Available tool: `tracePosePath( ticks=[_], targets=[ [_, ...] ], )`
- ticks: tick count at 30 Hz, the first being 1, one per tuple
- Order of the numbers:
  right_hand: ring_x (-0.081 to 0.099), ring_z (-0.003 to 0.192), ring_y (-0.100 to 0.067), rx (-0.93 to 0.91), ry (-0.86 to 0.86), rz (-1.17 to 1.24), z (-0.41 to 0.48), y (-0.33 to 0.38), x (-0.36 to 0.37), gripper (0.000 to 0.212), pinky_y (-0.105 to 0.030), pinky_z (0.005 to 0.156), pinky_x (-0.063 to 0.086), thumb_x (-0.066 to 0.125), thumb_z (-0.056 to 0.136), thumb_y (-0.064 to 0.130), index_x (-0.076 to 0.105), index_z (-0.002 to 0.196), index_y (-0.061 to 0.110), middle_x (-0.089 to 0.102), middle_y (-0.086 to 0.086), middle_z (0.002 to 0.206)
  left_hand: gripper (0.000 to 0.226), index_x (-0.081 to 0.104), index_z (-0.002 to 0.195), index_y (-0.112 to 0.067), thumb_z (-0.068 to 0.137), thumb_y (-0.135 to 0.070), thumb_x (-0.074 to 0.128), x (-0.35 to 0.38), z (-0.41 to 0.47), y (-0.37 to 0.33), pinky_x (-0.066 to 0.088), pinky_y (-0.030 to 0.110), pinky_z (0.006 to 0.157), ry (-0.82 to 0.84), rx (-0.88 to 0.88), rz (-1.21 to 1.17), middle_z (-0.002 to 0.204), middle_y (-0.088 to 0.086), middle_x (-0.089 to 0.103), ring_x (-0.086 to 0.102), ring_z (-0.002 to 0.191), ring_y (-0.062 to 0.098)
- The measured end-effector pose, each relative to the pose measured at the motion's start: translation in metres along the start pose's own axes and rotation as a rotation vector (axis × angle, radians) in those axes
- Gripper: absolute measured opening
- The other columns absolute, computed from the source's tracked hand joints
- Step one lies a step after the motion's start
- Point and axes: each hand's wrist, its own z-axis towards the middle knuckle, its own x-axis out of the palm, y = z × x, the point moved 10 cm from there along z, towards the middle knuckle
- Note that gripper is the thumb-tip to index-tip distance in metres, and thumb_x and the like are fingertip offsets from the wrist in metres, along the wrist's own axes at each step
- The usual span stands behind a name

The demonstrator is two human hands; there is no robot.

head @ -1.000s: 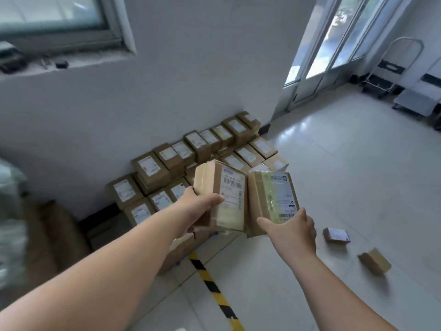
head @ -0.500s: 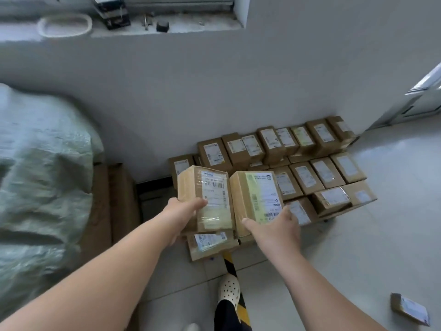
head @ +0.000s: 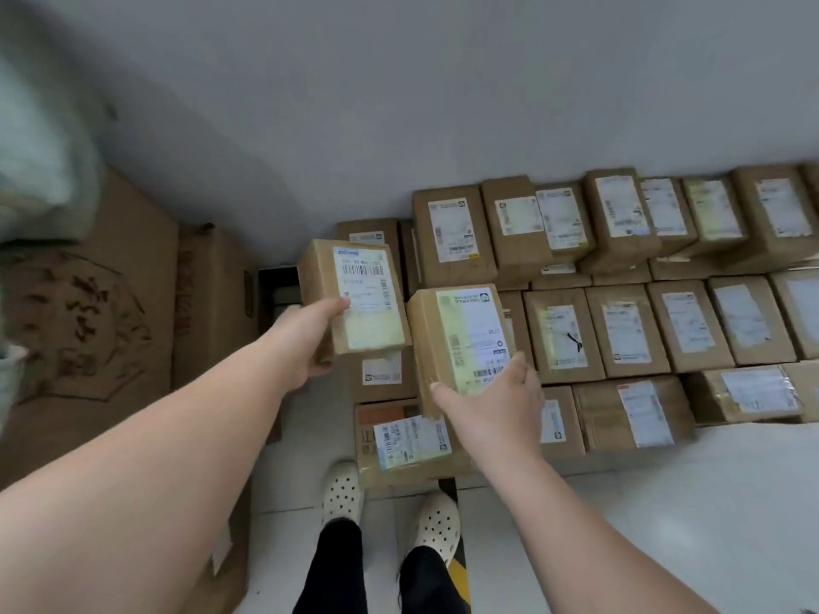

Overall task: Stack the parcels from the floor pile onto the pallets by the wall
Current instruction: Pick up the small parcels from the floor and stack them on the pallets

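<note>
I hold two brown cardboard parcels with white shipping labels over the stack by the wall. My left hand (head: 306, 343) grips the left parcel (head: 354, 299) from its left side, thumb on the label. My right hand (head: 496, 401) grips the right parcel (head: 461, 343) at its near end. Both parcels hover above the left end of the stacked parcels (head: 620, 294), which lie in rows against the white wall, labels up. A single labelled parcel (head: 407, 440) sits lowest at the front, just ahead of my feet. The pallets beneath are hidden.
Large flat cardboard boxes (head: 111, 312) stand on the left, with a pale green sack (head: 40, 139) on top. My feet in white perforated clogs (head: 341, 494) stand on the tiled floor (head: 709, 502), one on a yellow-black tape line (head: 456, 565). The wall (head: 399, 104) closes the back.
My view has tilted down and come closer to the stack. Both hands have carried their parcels forward, over the stack's left end. The grips are unchanged.
</note>
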Motion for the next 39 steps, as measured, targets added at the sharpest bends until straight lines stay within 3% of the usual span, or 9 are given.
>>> tracePosePath(
  ticks=[10,16,21,25,28,31,34,36,39],
  targets=[
    [0.009,0.149,-0.028,0.046,0.018,-0.059,0.054,-0.017,0.090,0.119,-0.044,0.122,0.017,0.073,0.075,0.055,0.001,0.156,0.007,0.011,-0.011,0.162,0.043,0.050,0.134,-0.024,0.095,-0.039,0.062,0.020,0.123,-0.021,0.043,0.052,0.103,0.012,0.000,0.044,0.120,0.001,0.064,0.059,0.108,0.023],
    [0.008,0.150,-0.025,0.030,0.007,-0.078,0.069,-0.006,0.122,0.119,-0.037,0.121,0.011,0.072,0.076,0.057,-0.001,0.157,0.008,0.009,-0.008,0.163,0.023,0.058,0.115,-0.022,0.098,-0.037,0.056,0.045,0.163,-0.039,0.053,0.037,0.072,0.122,0.020,0.043,0.104,-0.002,0.071,0.067,0.094,0.016],
    [0.007,0.148,-0.025,0.024,-0.003,-0.036,0.084,0.006,0.142,0.120,-0.038,0.122,0.009,0.073,0.077,0.055,-0.002,0.157,0.007,0.010,-0.009,0.161,0.013,0.060,0.108,-0.020,0.103,-0.025,0.048,0.061,0.193,-0.047,0.059,0.037,0.079,0.168,0.047,0.029,0.103,0.002,0.071,0.069,0.092,0.018],
    [0.009,0.147,-0.026,0.016,-0.010,-0.048,0.092,0.020,0.155,0.120,-0.039,0.122,0.011,0.073,0.076,0.056,-0.002,0.156,0.007,0.011,-0.009,0.161,0.025,0.058,0.122,-0.018,0.103,-0.010,0.044,0.066,0.204,-0.046,0.061,0.032,0.065,0.200,0.082,0.076,0.103,0.002,0.070,0.069,0.083,0.016],
    [0.009,0.147,-0.027,0.025,0.001,-0.059,0.096,0.029,0.166,0.121,-0.039,0.122,0.009,0.073,0.076,0.056,-0.002,0.156,0.006,0.010,-0.011,0.161,0.029,0.061,0.125,-0.016,0.099,-0.008,0.051,0.064,0.205,-0.042,0.060,0.030,0.059,0.231,0.086,0.076,0.109,0.005,0.072,0.070,0.089,0.019],
    [0.008,0.148,-0.028,0.038,-0.012,-0.066,0.101,0.033,0.172,0.121,-0.038,0.122,0.008,0.072,0.077,0.056,-0.003,0.156,0.005,0.010,-0.012,0.161,0.028,0.063,0.125,-0.015,0.098,-0.011,0.056,0.066,0.205,-0.041,0.060,0.030,0.068,0.259,0.093,0.061,0.111,0.006,0.072,0.069,0.100,0.024],
    [0.007,0.147,-0.030,0.039,-0.024,-0.085,0.110,0.035,0.176,0.121,-0.039,0.122,0.007,0.072,0.078,0.056,-0.005,0.155,0.003,0.009,-0.014,0.161,0.028,0.064,0.125,-0.019,0.101,-0.015,0.051,0.071,0.199,-0.041,0.054,0.026,0.059,0.299,0.088,0.088,0.111,0.003,0.071,0.066,0.092,0.020],
    [0.007,0.147,-0.030,0.040,-0.035,-0.096,0.115,0.037,0.177,0.121,-0.039,0.122,0.008,0.071,0.079,0.056,-0.006,0.155,0.003,0.009,-0.015,0.160,0.026,0.063,0.122,-0.026,0.101,-0.018,0.050,0.077,0.194,-0.041,0.052,0.031,0.066,0.337,0.074,0.120,0.117,0.001,0.068,0.063,0.096,0.019],
    [0.006,0.148,-0.031,0.046,-0.050,-0.105,0.122,0.041,0.179,0.122,-0.040,0.122,0.008,0.072,0.079,0.058,-0.007,0.155,0.003,0.007,-0.015,0.161,0.025,0.060,0.113,-0.032,0.100,-0.013,0.051,0.083,0.189,-0.041,0.052,0.040,0.075,0.373,0.056,0.134,0.099,-0.008,0.061,0.056,0.089,0.012]
  ],
)
